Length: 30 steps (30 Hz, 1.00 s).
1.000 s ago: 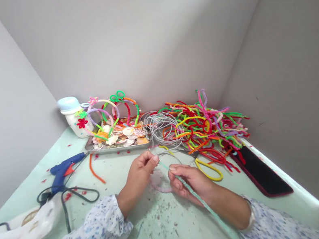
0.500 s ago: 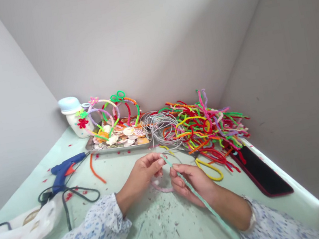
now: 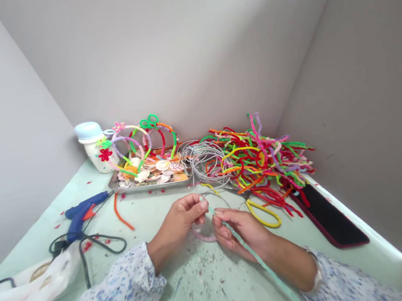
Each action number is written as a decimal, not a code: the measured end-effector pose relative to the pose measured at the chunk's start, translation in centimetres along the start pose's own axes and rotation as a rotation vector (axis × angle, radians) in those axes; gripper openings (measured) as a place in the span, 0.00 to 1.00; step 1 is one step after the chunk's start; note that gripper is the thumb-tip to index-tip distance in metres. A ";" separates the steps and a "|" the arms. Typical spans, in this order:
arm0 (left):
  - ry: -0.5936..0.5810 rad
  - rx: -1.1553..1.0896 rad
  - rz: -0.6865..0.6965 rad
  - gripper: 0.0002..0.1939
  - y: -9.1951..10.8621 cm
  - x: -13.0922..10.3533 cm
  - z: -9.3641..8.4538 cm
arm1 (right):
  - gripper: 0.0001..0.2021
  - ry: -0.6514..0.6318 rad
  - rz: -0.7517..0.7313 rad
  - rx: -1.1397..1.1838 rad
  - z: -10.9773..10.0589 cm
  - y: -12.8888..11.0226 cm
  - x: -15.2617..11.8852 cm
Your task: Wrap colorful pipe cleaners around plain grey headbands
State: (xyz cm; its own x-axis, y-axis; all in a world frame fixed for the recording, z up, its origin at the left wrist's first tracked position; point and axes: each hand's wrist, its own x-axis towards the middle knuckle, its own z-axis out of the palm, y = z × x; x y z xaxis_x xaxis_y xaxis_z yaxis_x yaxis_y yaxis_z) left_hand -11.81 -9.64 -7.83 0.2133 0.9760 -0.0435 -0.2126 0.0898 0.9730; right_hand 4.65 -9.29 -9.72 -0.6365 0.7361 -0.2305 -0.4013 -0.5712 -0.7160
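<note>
A long mint-green pipe cleaner (image 3: pixel 261 259) slants from between my hands down past the lower edge of the view. Its upper end is pinched between the thumb and fingers of my left hand (image 3: pixel 184 219). A little lower along it, my right hand (image 3: pixel 243 231) grips the same strand with thumb and forefinger. Beneath the hands, a curved pink pipe-cleaner-wrapped piece (image 3: pixel 204 237) shows in part; the hands hide the rest, so I cannot tell whether a hand holds it. A thin grey wire runs behind my fingers.
A metal tray (image 3: pixel 145 187) of seashells stands at the back with wrapped headbands on it. Beside it lie a wire coil (image 3: pixel 209 164) and a pipe cleaner heap (image 3: pixel 264 155). A blue glue gun (image 3: pixel 80 216), plastic bag (image 3: pixel 36 299), white jar (image 3: pixel 97 150) and black phone-like slab (image 3: pixel 333 220) surround the hands.
My right hand has shifted slightly left, closer to my left hand. The strand's tip, which stuck out above the left fingers, now sits between them.
</note>
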 end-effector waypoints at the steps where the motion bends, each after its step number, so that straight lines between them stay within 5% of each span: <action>1: 0.002 -0.007 0.001 0.12 0.0 0.0 0.0 | 0.10 0.002 -0.014 -0.005 0.0 0.0 0.0; 30: -0.048 0.161 0.021 0.10 0.6 -0.2 0.6 | 0.08 0.021 0.001 0.043 -1.1 0.4 0.5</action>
State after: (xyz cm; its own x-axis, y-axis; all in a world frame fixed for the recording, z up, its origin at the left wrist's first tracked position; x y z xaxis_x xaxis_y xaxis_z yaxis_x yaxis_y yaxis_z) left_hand -11.36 -9.94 -7.13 0.2569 0.9663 -0.0151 -0.0627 0.0323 0.9975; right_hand 4.86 -8.74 -10.90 -0.6231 0.7428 -0.2451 -0.4288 -0.5865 -0.6871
